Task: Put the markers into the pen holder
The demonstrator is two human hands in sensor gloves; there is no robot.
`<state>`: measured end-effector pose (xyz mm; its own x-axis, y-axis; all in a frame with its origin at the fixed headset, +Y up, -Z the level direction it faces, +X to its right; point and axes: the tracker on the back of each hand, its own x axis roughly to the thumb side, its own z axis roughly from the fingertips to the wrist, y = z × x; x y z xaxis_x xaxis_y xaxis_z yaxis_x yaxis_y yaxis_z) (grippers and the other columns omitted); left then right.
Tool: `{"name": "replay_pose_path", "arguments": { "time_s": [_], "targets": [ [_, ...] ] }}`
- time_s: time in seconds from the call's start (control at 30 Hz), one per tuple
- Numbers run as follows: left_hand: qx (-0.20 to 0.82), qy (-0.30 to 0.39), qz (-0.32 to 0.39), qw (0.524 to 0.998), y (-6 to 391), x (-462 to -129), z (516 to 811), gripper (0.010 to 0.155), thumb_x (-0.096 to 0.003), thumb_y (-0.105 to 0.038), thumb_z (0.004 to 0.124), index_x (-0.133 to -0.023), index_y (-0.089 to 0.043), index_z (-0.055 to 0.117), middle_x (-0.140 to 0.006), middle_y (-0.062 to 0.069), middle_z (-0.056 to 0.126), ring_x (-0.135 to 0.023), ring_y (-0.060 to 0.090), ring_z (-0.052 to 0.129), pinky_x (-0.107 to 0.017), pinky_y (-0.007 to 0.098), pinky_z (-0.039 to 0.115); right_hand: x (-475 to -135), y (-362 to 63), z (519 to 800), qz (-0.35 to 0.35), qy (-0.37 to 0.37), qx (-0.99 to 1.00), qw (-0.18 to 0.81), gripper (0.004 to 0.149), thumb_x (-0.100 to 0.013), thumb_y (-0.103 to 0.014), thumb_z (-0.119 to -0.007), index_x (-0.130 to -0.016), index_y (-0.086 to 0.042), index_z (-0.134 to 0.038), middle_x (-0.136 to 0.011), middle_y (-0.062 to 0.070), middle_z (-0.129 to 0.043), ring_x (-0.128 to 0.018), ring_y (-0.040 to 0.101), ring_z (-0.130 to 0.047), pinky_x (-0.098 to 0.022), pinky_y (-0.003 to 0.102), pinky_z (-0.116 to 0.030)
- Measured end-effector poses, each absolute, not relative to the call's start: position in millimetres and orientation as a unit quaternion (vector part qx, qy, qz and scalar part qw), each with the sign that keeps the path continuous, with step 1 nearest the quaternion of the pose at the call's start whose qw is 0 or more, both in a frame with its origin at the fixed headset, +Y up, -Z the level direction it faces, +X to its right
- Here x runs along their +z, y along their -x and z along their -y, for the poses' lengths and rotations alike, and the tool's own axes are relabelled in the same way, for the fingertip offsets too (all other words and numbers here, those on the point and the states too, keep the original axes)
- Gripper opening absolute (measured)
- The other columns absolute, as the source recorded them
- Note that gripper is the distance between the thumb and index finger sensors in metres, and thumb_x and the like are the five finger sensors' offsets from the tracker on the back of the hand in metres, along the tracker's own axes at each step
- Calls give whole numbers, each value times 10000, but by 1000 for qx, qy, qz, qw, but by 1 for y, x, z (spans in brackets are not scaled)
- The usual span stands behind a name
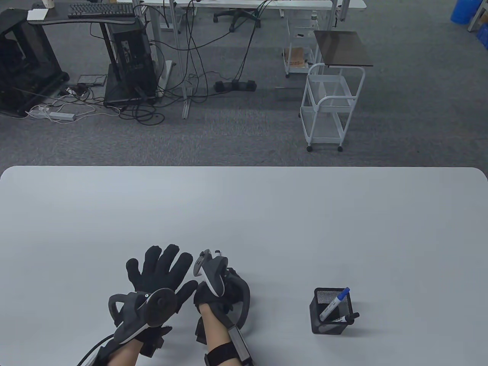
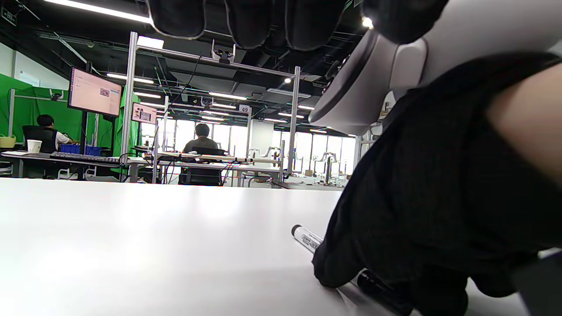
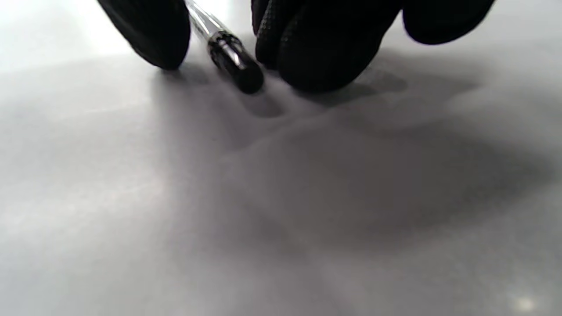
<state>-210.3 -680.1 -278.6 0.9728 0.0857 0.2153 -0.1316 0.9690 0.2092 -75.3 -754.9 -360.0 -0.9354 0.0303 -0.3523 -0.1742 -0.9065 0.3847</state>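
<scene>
A black mesh pen holder stands at the table's front right, with a blue-capped marker and a black-capped marker leaning in it. Another black-capped marker lies flat on the table under my right hand. In the right wrist view the thumb and fingers pinch this marker from both sides against the table. My left hand lies just to the left, spread open and empty. In the table view the marker is hidden by the right hand.
The white table stretches wide behind and to both sides of the hands. The holder stands about a hand's width to the right of my right hand. A white wire cart and desks stand on the floor beyond the far edge.
</scene>
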Motion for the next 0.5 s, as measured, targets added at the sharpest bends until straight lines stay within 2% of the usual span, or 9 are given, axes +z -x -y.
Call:
{"name": "replay_pose_path", "arguments": {
  "time_s": [0.3, 0.5],
  "targets": [
    [57, -116, 106, 986, 210, -277, 680, 670, -574, -645, 594, -1192, -428, 455, -1337, -19, 379, -1248, 476, 367, -769, 788, 247, -359, 73, 751, -192, 168, 966, 45, 599, -662, -341, -705, -1020, 117, -560, -811, 215, -764, -586, 278, -907, -548, 682, -587],
    [59, -116, 107, 986, 210, -277, 680, 668, -575, -644, 595, -1191, -426, 461, -1336, -18, 381, -1247, 476, 370, -768, 788, 247, -358, 69, 748, -172, 145, 973, 49, 578, -639, -346, -748, -995, 90, -618, -787, 199, -801, -568, 276, -921, -560, 671, -597]
  ]
}}
